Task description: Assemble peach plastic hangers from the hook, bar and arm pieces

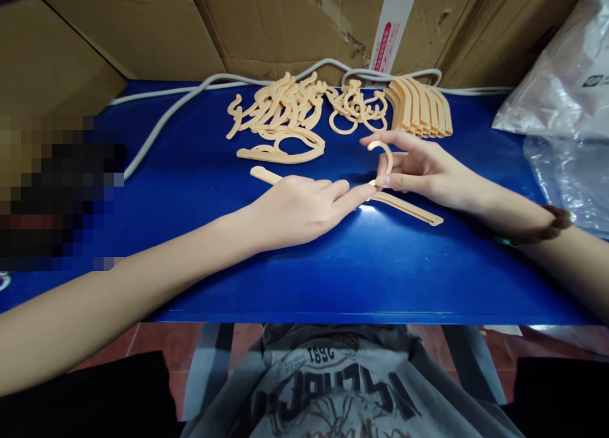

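A beige plastic clothes hanger point(408, 208) lies across the blue table beneath my hands. One of its arms slants down to the right, and the tip of the other shows beyond my left hand point(304, 206). That hand is closed over the hanger's middle, its index fingertip at the base of the hook; the thumb is hidden. My right hand point(419, 168) pinches the curved hook point(387, 155) at its base between thumb and fingers, with the index finger raised beside the curl. Just behind sits a folded hanger point(285, 147).
Behind are a pile of beige hanger pieces point(285, 105), a heap of loose hooks point(356, 108) and a neat row of hanger arms point(419, 108). A white cable point(174, 117) runs along cardboard boxes point(295, 32). A clear plastic bag point(561, 82) stands at right.
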`<state>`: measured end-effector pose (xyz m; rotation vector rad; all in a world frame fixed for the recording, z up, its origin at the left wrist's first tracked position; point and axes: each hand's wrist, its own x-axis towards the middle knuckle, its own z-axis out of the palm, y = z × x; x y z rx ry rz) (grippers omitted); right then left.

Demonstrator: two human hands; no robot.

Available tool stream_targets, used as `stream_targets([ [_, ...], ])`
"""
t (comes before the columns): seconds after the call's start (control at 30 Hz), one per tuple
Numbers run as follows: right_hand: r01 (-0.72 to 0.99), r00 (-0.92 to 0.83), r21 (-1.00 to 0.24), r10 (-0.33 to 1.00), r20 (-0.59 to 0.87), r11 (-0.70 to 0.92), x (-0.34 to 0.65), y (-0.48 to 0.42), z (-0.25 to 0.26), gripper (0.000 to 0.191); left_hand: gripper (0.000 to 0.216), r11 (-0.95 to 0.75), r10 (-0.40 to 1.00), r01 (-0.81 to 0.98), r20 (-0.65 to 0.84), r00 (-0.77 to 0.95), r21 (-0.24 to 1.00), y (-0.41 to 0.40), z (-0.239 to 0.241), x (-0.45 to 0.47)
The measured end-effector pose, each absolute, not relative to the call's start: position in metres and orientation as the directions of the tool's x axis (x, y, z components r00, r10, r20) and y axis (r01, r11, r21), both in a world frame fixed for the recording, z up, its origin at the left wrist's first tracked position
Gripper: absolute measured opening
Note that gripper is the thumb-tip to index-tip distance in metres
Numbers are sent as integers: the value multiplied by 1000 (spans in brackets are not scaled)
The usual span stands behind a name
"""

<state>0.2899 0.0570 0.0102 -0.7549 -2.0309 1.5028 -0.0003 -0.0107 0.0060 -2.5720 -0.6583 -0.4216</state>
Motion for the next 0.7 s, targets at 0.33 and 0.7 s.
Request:
stream_targets([
  [0.33,207,-756,-925,653,55,317,289,53,15,62,39,-803,410,514,346,844,-301,-13,4,1],
  [0.7,268,-769,-841,630,106,469,289,51,17,58,61,-769,581,591,119,805,-242,-14,16,9],
])
